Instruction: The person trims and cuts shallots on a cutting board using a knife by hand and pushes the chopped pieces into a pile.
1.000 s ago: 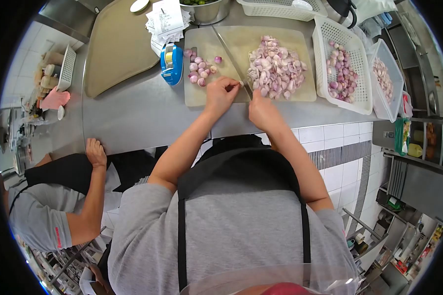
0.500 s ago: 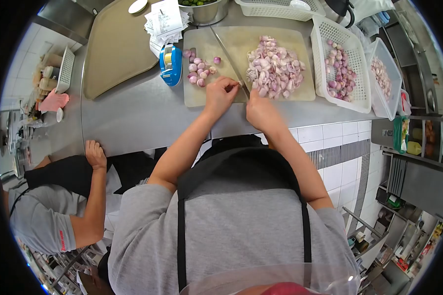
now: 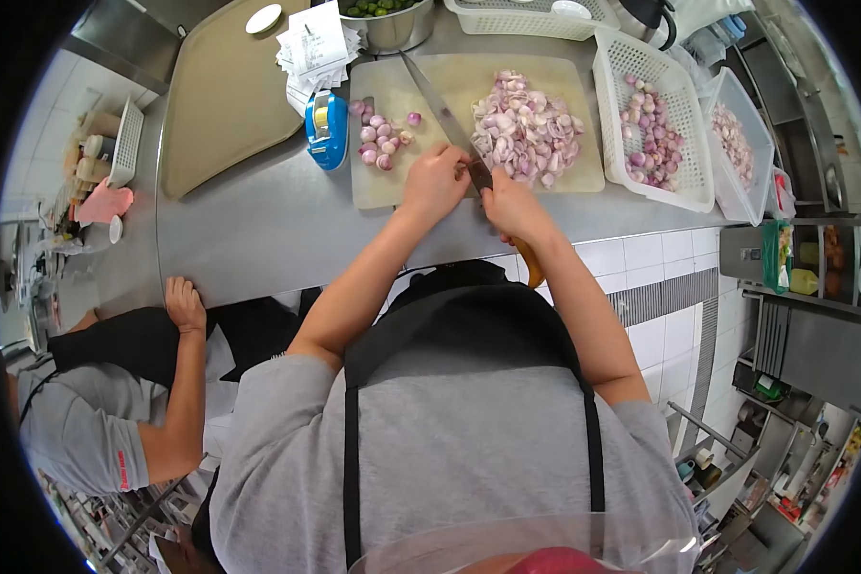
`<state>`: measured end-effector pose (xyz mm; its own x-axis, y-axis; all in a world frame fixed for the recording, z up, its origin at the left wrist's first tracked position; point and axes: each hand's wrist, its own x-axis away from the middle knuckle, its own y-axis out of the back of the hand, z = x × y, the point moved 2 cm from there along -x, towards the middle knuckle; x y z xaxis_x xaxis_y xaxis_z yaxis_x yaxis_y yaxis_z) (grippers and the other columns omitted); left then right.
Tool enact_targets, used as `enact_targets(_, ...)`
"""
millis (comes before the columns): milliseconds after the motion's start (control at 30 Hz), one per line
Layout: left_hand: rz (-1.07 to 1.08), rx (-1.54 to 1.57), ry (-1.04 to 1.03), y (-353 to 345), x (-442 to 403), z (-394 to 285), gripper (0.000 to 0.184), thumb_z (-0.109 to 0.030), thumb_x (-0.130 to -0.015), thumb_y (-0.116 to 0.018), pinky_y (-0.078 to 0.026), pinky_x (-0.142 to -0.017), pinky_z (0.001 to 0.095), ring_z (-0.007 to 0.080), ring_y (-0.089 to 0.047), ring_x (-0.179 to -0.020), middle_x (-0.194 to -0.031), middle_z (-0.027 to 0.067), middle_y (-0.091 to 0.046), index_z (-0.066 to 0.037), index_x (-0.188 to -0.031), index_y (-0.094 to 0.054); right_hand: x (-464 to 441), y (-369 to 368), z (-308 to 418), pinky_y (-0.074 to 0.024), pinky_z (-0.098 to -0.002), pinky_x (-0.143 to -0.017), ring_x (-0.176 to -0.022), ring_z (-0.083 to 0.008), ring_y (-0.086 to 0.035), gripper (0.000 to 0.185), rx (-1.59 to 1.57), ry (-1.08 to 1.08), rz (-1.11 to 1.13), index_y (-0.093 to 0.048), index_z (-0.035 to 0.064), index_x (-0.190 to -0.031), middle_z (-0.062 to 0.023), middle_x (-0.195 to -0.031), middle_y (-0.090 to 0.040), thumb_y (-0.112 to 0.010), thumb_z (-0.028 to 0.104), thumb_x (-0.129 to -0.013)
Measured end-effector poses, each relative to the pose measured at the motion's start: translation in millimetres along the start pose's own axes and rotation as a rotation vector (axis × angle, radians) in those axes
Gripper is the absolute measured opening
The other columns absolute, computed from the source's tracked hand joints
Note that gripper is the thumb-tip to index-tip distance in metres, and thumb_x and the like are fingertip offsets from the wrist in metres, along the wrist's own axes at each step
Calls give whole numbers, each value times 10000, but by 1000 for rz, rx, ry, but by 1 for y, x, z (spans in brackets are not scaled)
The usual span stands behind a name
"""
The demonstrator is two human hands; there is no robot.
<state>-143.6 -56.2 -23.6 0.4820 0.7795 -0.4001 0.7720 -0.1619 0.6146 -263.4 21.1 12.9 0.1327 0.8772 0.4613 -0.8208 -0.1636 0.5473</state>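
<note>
My right hand (image 3: 515,209) is wrapped round a large knife (image 3: 437,103), whose brown handle sticks out below the palm. The long blade slants across the cutting board (image 3: 383,196), its tip toward the far edge. Close against the blade, my left hand (image 3: 437,182) has its fingers pinched on what looks like a small shallot, mostly hidden by the fingertips. A heap of sliced shallots (image 3: 528,132) lies to the right of the blade. Several whole peeled shallots (image 3: 381,139) sit on the board's left side.
A perforated white basket (image 3: 652,115) with shallots and a clear tub (image 3: 737,143) of slices stand right. Leftward are a blue tape dispenser (image 3: 326,134), paper slips (image 3: 319,46) and a brown tray (image 3: 225,105). A co-worker's hand (image 3: 185,304) rests at the counter edge.
The knife has turned so more of its blade face and its handle show. My right hand has shifted slightly down and right; the left stays by the blade. The view has shifted slightly.
</note>
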Motion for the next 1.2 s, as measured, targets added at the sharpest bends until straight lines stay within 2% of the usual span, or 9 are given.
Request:
enact_targets(200,-34,112,135,3,5,5,222,-58,-659,-667,-487,-647,354,265,-591,-709,-812,109,-581,-51,-867,-591,-3,3,-1,-423,-387,-356,-383,-271,-535,234,3,30,-16,-386,-58,-996,-200,-575,-558,-431,143,-883)
enact_targets(367,-17,113,82,-3,1,12,248,-74,-647,-694,-490,-633,316,219,-589,-683,-822,108,-595,-35,-870,-593,2,5,0,-434,-407,-378,-408,-297,-549,249,3,9,-16,-402,-62,-984,-230,-580,-565,-431,163,-882)
enact_targets(567,-42,101,145,-2,-1,13,250,-83,-619,-703,-494,-595,299,191,-590,-631,-763,104,-594,-20,-832,-588,11,-6,-17,-462,-411,-418,-434,-301,-571,267,226,80,-135,-409,-54,-1016,-251,-683,-596,-434,175,-880)
enact_targets(633,-39,115,163,-2,-2,14,245,-87,-617,-704,-493,-584,293,178,-588,-622,-751,100,-594,-18,-823,-590,12,0,-15,-463,-407,-414,-422,-288,-563,258,-51,-65,12,-405,-41,-1019,-236,-680,-594,-429,177,-883)
enact_targets(833,-117,200,222,-1,-5,20,219,-84,-615,-696,-490,-570,281,156,-576,-598,-718,86,-596,-21,-805,-607,16,8,-12,-442,-392,-369,-393,-255,-535,241,-86,-77,49,-391,-29,-1017,-178,-605,-560,-424,169,-883)
enact_targets(933,-28,93,196,11,-7,11,297,-95,-605,-712,-481,-587,250,124,-573,-607,-718,68,-608,-10,-876,-624,17,7,-10,-436,-386,-360,-392,-252,-535,244,-101,-95,38,-393,-31,-1015,-172,-602,-561,-424,173,-885)
enact_targets(1000,149,-203,-7,12,-2,-3,319,-99,-609,-711,-487,-590,254,117,-587,-616,-725,69,-620,3,-900,-629,15,6,-13,-437,-392,-369,-385,-261,-530,240,-108,-84,23,-395,-35,-1009,-182,-611,-565,-422,168,-883)
enact_targets(1067,154,-116,72,7,2,1,313,-102,-622,-713,-488,-592,257,119,-595,-625,-738,75,-627,2,-907,-633,15,7,-10,-439,-397,-377,-379,-270,-525,236,-111,-68,6,-397,-39,-1003,-193,-620,-570,-419,163,-881)
enact_targets(1200,142,225,334,14,8,0,232,-99,-689,-695,-488,-589,256,136,-607,-623,-767,95,-639,-5,-897,-651,19,11,1,-473,-460,-576,-585,-381,-593,241,123,-1,-2,-416,-83,-998,-282,-754,-595,-409,114,-858)
